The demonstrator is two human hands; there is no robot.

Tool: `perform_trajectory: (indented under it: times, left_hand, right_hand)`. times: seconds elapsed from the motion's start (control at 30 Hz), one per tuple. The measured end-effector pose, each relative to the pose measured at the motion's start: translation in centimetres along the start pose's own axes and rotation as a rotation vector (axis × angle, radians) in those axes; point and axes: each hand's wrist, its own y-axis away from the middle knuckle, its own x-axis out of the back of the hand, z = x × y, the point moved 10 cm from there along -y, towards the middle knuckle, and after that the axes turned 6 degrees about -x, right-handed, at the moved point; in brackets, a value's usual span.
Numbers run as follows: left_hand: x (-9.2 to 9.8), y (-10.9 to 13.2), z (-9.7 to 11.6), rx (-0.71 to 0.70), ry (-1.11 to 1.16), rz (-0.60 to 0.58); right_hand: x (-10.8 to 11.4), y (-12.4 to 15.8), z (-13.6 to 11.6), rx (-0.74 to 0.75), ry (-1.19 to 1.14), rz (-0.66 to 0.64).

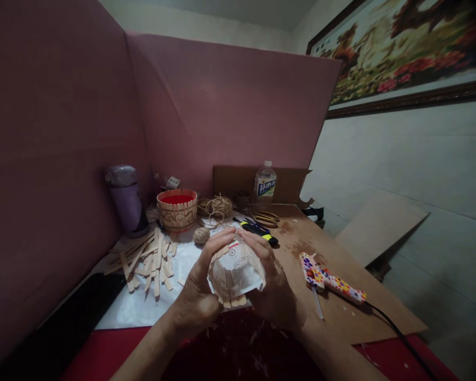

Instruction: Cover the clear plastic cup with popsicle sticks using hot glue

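Note:
Both my hands cup a white paper bowl (236, 270) turned bottom-up, low in the middle of the head view. A few wooden craft sticks (233, 301) stick out below its rim. My left hand (200, 283) wraps the bowl's left side, fingers pressed on a stick along its wall. My right hand (272, 280) grips the right side, fingers curled over the top. A pile of loose wooden sticks (150, 259) lies just left of my hands on a white sheet (143, 307).
A patterned glue gun (329, 278) with its black cord lies to the right on brown cardboard (341, 312). Behind my hands are a stick-clad red bowl (177, 208), twine (216, 206), a twine ball (201, 235), a black-yellow cutter (257, 230), a water bottle (265, 181), a purple cup (125, 198). Pink boards (222, 106) enclose the back and left.

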Motion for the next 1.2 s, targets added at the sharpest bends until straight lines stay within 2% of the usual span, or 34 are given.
perform_trajectory:
  times: [0.27,0.37,0.43,0.5,0.63,0.67,0.7,0.73,0.83,0.93,1.07,1.2]
  left_hand:
    - [0.2,0.3,-1.3,0.108,0.073,0.056]
    - [1.1,0.4,-2.2,0.142,0.057,0.125]
    - [2.3,0.5,-2.7,0.171,0.047,0.216]
    - [3.5,0.8,-3.4,0.245,0.059,0.338]
    - [4.6,1.7,-4.7,0.424,0.132,0.513]
    - [4.6,1.8,-4.7,0.44,0.141,0.527]
    - [4.6,1.7,-4.6,0.438,0.142,0.536]
    - [4.6,1.6,-4.3,0.425,0.137,0.542]
    - [4.7,1.4,-3.9,0.391,0.11,0.553]
    - [4.8,1.3,-3.9,0.384,0.091,0.543]
    - [4.7,0.9,-3.4,0.315,0.051,0.499]
    - [4.7,0.8,-3.2,0.327,0.027,0.499]
  right_hand:
    - [-0.5,0.1,0.4,-0.021,0.037,-0.04]
    - [-0.9,0.2,0.6,-0.047,0.058,-0.089]
    - [-0.6,0.1,1.0,-0.088,0.045,-0.091]
    - [1.1,-0.3,2.4,-0.187,-0.015,0.035]
    - [7.5,1.2,7.2,-0.48,-0.056,0.606]
    - [8.3,1.6,8.1,-0.553,0.009,0.669]
    - [8.5,1.7,8.9,-0.623,0.094,0.647]
    - [8.0,1.3,9.7,-0.687,0.186,0.551]
    - [5.3,1.0,11.3,-0.856,0.465,0.139]
    - [3.9,1.5,11.5,-0.942,0.638,-0.089]
    - [3.5,1.9,11.7,-0.996,0.721,-0.252]
    - [5.1,2.0,12.3,-1.035,0.847,-0.226]
